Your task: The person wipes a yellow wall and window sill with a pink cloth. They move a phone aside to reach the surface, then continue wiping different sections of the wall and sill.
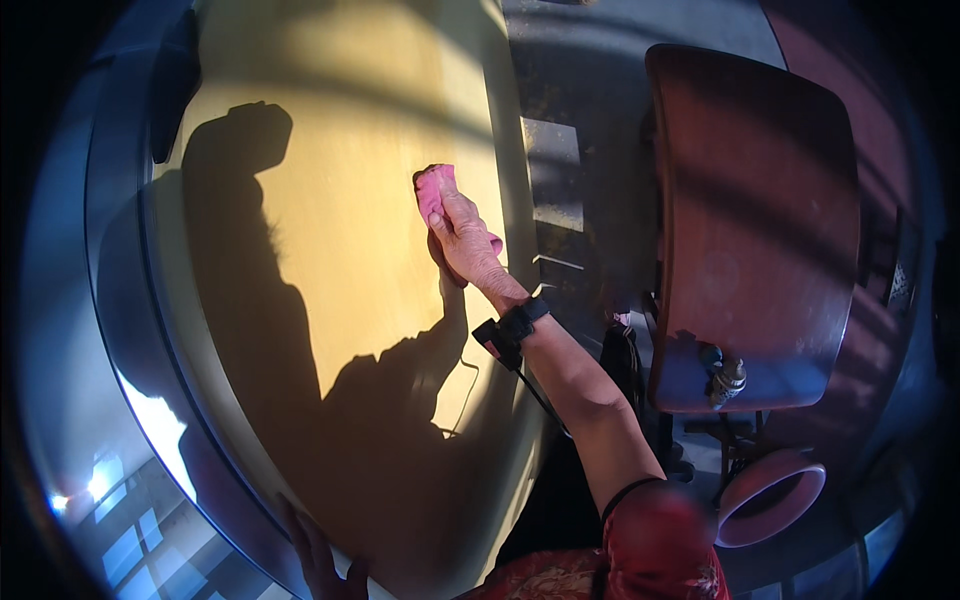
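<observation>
My right hand [466, 238] grips a folded pink cloth [433, 187] and presses it against a pale yellow wooden surface [375, 165]. Part of the cloth also shows beyond the heel of the hand. A black band with a small device and a cable sits around that wrist. My left hand [322, 556] is low in the picture, in shade at the near left edge of the yellow surface. Its fingers are spread and nothing shows in them. Whether it rests on the edge, I cannot tell.
A glossy dark-edged panel [120, 225] runs along the left, with a black object [176, 86] at its top. To the right stands a reddish-brown wooden table [757, 225] bearing a small patterned container [727, 382]. Below it is a pink basin [810, 491].
</observation>
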Demonstrator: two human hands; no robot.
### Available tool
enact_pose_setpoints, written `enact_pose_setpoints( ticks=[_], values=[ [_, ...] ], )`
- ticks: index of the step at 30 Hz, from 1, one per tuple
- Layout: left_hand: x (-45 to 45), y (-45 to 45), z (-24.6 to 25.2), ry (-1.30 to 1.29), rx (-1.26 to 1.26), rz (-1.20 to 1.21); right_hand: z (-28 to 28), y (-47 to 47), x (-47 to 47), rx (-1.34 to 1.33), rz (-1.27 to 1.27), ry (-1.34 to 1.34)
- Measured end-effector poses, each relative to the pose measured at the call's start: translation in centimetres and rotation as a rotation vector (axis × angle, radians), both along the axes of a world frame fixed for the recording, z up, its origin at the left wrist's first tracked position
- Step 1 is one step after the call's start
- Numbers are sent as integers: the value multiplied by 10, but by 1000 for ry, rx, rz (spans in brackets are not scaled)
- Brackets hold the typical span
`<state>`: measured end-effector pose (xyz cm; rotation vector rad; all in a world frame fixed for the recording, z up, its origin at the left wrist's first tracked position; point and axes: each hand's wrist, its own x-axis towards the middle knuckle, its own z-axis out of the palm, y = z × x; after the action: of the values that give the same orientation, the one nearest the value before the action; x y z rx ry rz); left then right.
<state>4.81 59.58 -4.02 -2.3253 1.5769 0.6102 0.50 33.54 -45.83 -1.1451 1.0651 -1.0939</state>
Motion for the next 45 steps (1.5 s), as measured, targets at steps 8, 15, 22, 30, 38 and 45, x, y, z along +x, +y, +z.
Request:
enact_pose_setpoints(
  ticks=[8,15,22,30,38,45],
  values=[
    [-1,-4,0,-81,37,9,18,171,-19,85,81,-93],
    [3,2,1,-40,16,-32,-39,37,-9,32,72,7],
    [3,6,-1,-179,61,-32,-61,98,-11,233,144,-42],
    [7,0,-5,-102,-32,-96,-40,199,-23,441,168,-57],
    [5,-8,-1,-10,-23,7,-22,177,-24,505,246,-134],
    [5,-15,10,23,13,-61,91,241,-39,311,204,-192]
  ],
)
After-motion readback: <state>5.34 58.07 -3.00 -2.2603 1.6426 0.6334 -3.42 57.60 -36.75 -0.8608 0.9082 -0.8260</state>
